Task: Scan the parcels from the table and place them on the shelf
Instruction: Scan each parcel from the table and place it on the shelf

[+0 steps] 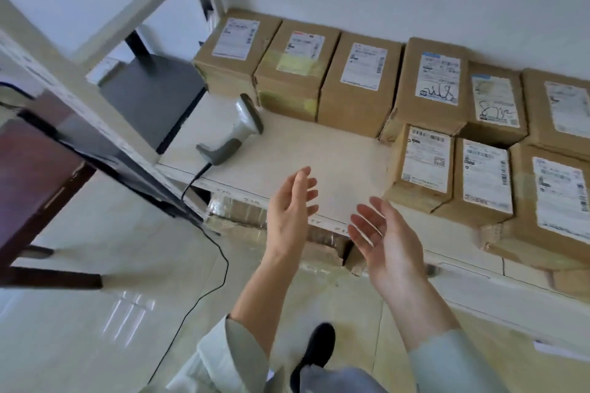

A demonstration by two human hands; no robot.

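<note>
**A:** What are the hands doing?

**B:** Both are released and hold nothing. The left hand [292, 204] and right hand [381, 234] hang palms facing each other, fingers straight and slightly spread, over the front edge of the shelf board [322, 156]. Pale sleeves cover the forearms; their lower ends are cut off by the frame.

**A:** And the scanner?

**B:** The grey handheld scanner [234, 129] lies on the shelf board to the left of the hands, well apart from them. Its black cable [210, 252] drops over the edge to the floor, then runs out of the bottom of the picture.

**A:** Where are the parcels?

**B:** On the same board. A back row of brown parcels [360, 83] stands along the wall, labels up; a nearer group [421, 166] sits at the right, just beside the right hand. The rightmost boxes are cropped by the frame edge. The label print is blurred — unreadable.

**A:** Anything below?

**B:** More wrapped cartons [236, 217] show under the board, largely hidden by it and by the hands. At the left stand a shelf upright [95, 112] and a dark brown table [35, 166], both partly cut off. A dark shoe [316, 348] shows on the tiled floor.
</note>
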